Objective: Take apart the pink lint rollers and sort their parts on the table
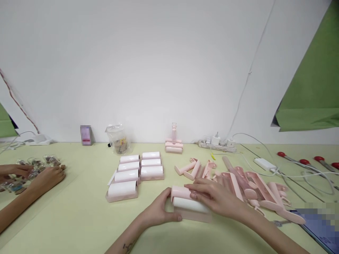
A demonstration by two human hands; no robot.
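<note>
A pink plastic case with a white roll in it lies at the front middle of the table. My left hand grips its left end, with the thumb at the lower edge and the fingers behind. Across the top of the case's pink part, the fingers of my right hand press down, partly covering the right end. Beyond my left hand, white rolls in pink holders stand in two columns. Loose pink plastic parts are heaped beside and behind my right hand.
Another person's hands touch small wrapped items at far left. Along the wall are a plastic bag, stacked pink pieces and a power strip. Cables, red-knobbed rods and a phone lie at right.
</note>
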